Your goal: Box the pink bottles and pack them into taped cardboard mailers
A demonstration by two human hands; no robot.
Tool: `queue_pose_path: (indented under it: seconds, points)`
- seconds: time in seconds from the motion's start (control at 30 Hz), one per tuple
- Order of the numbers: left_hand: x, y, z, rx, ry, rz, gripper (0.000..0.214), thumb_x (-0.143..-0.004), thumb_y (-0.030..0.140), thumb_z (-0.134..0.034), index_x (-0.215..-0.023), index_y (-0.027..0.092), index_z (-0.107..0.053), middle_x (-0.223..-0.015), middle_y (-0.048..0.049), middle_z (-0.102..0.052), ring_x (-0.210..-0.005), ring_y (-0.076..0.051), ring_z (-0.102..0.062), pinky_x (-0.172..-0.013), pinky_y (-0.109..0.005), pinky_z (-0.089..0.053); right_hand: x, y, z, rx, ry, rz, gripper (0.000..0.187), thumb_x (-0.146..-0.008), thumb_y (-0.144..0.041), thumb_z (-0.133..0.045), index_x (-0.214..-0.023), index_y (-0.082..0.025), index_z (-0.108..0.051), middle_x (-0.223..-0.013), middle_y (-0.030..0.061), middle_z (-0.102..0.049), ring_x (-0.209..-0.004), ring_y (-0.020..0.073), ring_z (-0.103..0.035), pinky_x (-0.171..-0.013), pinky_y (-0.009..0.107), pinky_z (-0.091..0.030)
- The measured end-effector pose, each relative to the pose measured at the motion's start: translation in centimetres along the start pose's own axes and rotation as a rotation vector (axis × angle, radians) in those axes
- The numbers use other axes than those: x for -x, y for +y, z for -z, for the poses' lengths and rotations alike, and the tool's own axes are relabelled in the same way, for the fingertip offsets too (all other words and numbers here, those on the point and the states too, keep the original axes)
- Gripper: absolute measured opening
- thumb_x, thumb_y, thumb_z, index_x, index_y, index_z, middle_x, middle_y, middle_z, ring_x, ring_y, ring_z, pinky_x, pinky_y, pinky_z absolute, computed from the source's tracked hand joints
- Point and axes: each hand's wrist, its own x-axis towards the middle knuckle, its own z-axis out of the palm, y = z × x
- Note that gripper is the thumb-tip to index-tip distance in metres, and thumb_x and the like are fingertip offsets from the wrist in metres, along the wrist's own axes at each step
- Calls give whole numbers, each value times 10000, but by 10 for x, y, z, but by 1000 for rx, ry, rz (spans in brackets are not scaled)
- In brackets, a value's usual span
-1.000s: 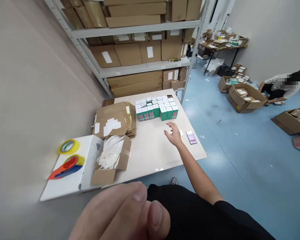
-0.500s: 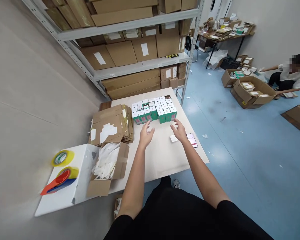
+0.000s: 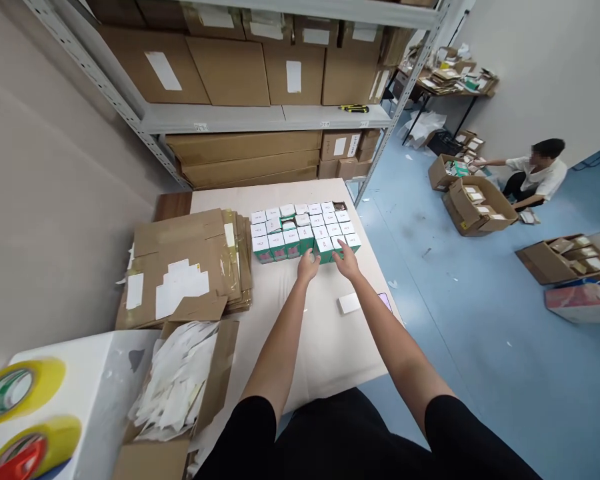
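Several small white-topped boxes with green sides (image 3: 290,241) stand packed in rows near the far side of the table (image 3: 330,347). At their front edge is my left hand (image 3: 309,267), fingers apart, close to the front-left corner of the right-hand group of boxes (image 3: 324,247). My right hand (image 3: 348,261) reaches to the front of that same group, thumb and fingers spread, fingertips at a box. Whether either hand touches a box is hard to make out. Under my right forearm, a small white box (image 3: 349,304) and a partly covered phone (image 3: 385,301) lie on the table.
Flattened cardboard (image 3: 180,253) is stacked at the left, behind an open carton of white paper strips (image 3: 180,380). Tape rolls (image 3: 10,393) rest on a white block (image 3: 105,360). A loaded shelf (image 3: 265,119) stands behind. A person (image 3: 535,173) crouches by cartons (image 3: 480,207) at the right.
Both hands have moved forward and closer together, up to the front of the right-hand boxes. The camera view has shifted lower and nearer the table.
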Motion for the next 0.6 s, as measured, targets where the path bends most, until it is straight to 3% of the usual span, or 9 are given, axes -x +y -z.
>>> queue_pose_path:
  seconds: [0.13, 0.3, 0.43, 0.6]
  points:
    - [-46, 2, -28, -29, 3, 27, 636, -984, 427, -596, -1558, 184, -474, -1530, -175, -578, -1396, -301, -559, -1134, -375, -420, -25, 13, -16, 28, 4, -70, 632, -921, -368, -589, -1527, -196, -529, -1528, 166, -557, -1245, 311, -627, -1110, 507, -496]
    - [-76, -2, -49, -73, 24, 108, 638, -932, 396, -659, -1519, 192, -515, -1502, -203, -589, -1358, -356, -585, -1119, -443, -436, -36, 35, -27, 11, -13, -131, 619, -892, -351, -614, -1492, -208, -559, -1479, 156, -599, -1218, 302, -647, -1081, 496, -525]
    - [-88, -27, -39, 35, 78, 85, 585, -894, 276, -692, -1460, 193, -569, -1433, -183, -650, -1340, -338, -603, -1127, -445, -442, -40, 51, -40, -38, -34, -202, 598, -883, -361, -626, -1460, -205, -583, -1382, 140, -668, -1148, 285, -684, -1071, 494, -534]
    - [-90, -59, -18, 234, 81, 76, 602, -879, 237, -691, -1465, 187, -564, -1260, -134, -739, -1177, -257, -691, -1084, -425, -500, -50, 52, -80, -128, -115, -251, 549, -860, -285, -601, -1403, -206, -627, -1354, 114, -700, -1216, 287, -671, -1128, 487, -494]
